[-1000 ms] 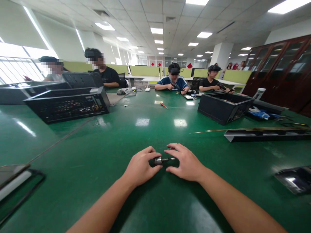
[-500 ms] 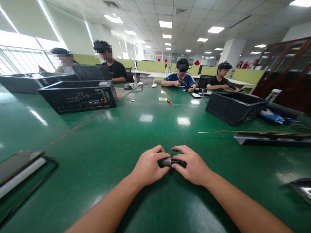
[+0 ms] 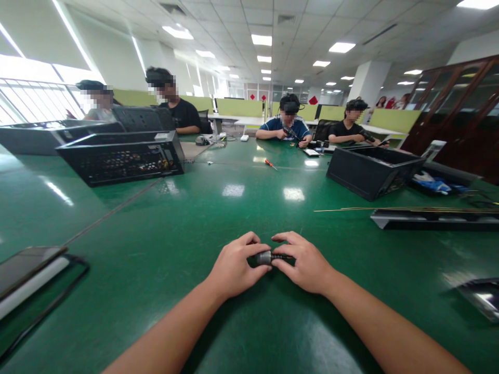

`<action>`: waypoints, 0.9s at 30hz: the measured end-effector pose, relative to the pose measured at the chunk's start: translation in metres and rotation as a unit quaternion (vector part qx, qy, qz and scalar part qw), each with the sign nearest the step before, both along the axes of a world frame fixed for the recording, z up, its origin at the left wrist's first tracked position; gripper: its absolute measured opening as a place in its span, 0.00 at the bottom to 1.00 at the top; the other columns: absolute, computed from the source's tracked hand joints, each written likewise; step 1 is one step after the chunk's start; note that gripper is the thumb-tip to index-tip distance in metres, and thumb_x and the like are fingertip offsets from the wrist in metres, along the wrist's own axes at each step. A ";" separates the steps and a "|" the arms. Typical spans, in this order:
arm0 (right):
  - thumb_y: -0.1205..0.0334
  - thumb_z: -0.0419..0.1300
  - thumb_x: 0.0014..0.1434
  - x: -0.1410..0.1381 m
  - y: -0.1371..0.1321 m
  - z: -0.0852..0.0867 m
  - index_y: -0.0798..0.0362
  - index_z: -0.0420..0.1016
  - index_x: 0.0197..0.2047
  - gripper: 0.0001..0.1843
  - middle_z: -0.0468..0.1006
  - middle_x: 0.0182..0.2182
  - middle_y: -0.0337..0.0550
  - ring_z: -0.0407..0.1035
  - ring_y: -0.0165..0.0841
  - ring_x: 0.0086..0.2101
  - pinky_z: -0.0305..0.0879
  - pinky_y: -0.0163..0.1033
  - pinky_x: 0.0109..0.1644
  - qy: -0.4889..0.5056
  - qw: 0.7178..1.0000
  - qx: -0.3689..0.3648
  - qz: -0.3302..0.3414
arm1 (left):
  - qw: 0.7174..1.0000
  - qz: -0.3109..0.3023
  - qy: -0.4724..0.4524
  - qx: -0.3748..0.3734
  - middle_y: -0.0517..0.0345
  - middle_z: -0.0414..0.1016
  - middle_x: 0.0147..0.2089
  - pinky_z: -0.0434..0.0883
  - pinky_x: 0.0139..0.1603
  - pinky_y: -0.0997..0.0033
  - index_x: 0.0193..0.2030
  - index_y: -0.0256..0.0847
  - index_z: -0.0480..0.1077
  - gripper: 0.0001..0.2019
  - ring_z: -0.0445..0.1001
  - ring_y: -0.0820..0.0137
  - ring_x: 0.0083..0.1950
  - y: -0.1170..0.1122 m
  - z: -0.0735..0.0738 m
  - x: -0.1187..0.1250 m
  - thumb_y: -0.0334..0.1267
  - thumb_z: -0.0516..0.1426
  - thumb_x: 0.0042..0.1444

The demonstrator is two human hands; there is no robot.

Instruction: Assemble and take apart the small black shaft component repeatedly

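Between my hands, low over the green table, lies a small dark cylindrical part (image 3: 264, 257) with a silver-grey band and a thinner, ribbed black stem (image 3: 281, 256); its exact kind does not show. My left hand (image 3: 236, 265) grips the thick end between thumb and fingers. My right hand (image 3: 307, 263) pinches around the ribbed stem, its index finger raised a little above. The fingers hide part of both ends. Whether the part touches the tabletop, I cannot tell.
A dark computer case (image 3: 125, 158) stands at left, another black case (image 3: 372, 171) at right. Thin rods (image 3: 351, 209) lie over a black metal piece (image 3: 432, 220). A red screwdriver (image 3: 268, 163) lies ahead. A flat device (image 3: 31, 270) sits at near left. Several people work across the table.
The view has shifted slightly, so the surroundings sit a little further left. Both hands keep their hold on the cylindrical part, with hardly any change in finger position.
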State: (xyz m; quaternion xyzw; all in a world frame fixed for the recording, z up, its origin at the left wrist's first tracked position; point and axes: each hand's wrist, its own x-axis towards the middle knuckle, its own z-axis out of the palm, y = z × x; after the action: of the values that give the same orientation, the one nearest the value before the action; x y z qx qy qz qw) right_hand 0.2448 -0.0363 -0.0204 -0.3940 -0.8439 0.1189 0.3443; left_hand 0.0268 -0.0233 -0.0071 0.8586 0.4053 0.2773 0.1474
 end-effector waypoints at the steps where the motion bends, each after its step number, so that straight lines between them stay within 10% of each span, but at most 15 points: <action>1: 0.62 0.63 0.62 0.000 0.000 0.000 0.50 0.82 0.45 0.09 0.77 0.53 0.48 0.70 0.40 0.53 0.67 0.50 0.59 0.000 1.000 0.000 0.000 | 1.000 0.000 -0.001 0.001 0.55 0.73 0.43 0.73 0.45 0.65 0.47 0.47 0.79 0.14 0.75 0.66 0.42 0.000 0.000 0.000 0.38 0.65 0.52; 27: 0.63 0.61 0.63 0.002 -0.001 0.001 0.50 0.81 0.46 0.10 0.77 0.52 0.48 0.70 0.40 0.52 0.67 0.49 0.58 -0.006 1.000 -0.019 0.022 | 1.000 0.006 -0.015 0.020 0.56 0.73 0.42 0.73 0.44 0.66 0.46 0.46 0.79 0.14 0.75 0.66 0.42 0.000 0.001 -0.001 0.36 0.64 0.51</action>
State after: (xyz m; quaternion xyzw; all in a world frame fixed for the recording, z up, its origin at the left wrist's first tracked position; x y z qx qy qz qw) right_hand 0.2467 -0.0369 -0.0197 -0.3823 -0.8522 0.1403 0.3286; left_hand 0.0257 -0.0234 -0.0064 0.8547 0.4026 0.2987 0.1346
